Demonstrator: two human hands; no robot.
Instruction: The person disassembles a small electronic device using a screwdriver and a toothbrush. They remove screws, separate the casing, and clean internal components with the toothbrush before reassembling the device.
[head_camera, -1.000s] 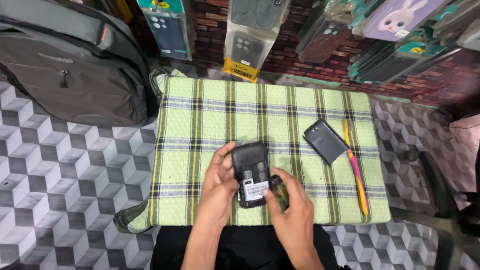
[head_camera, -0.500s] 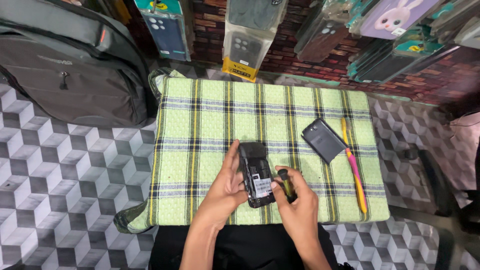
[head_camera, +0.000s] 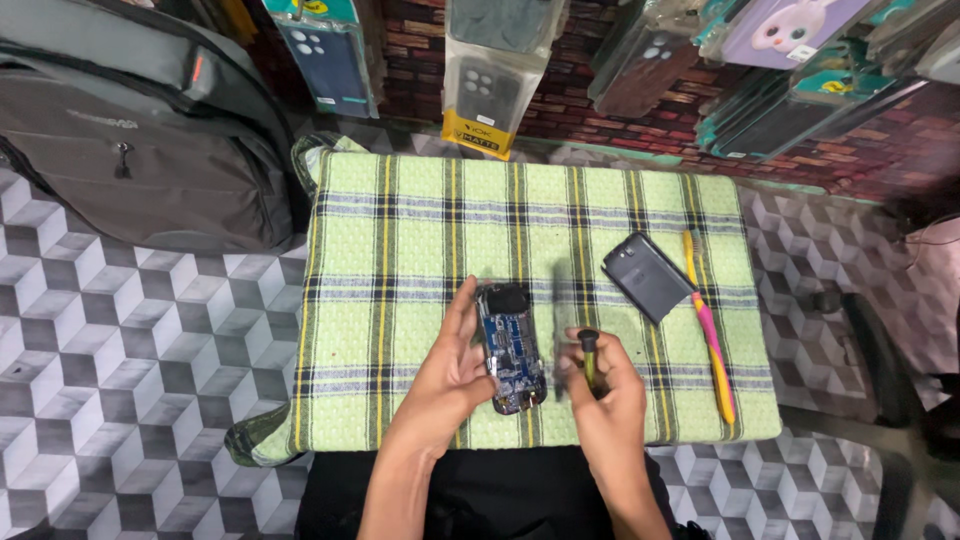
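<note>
Opened phone (head_camera: 512, 348): circuit board exposed, on green checked table (head_camera: 400, 230), long axis 12-to-6. Left hand (head_camera: 452, 372) grips its 9 o'clock edge, nearer. Right hand (head_camera: 600, 385), at 3 o'clock, closed around a small screwdriver (head_camera: 588, 352). Grey back cover (head_camera: 647, 276) at 2 o'clock.

My left hand (head_camera: 455, 375) grips glossy blue circuit board (head_camera: 512, 350); woven green checked cloth (head_camera: 400, 230), rough. Matt grey plastic back cover (head_camera: 647, 276). Smooth plastic toothbrush (head_camera: 708, 335). Matt fabric backpack (head_camera: 130, 130).
</note>
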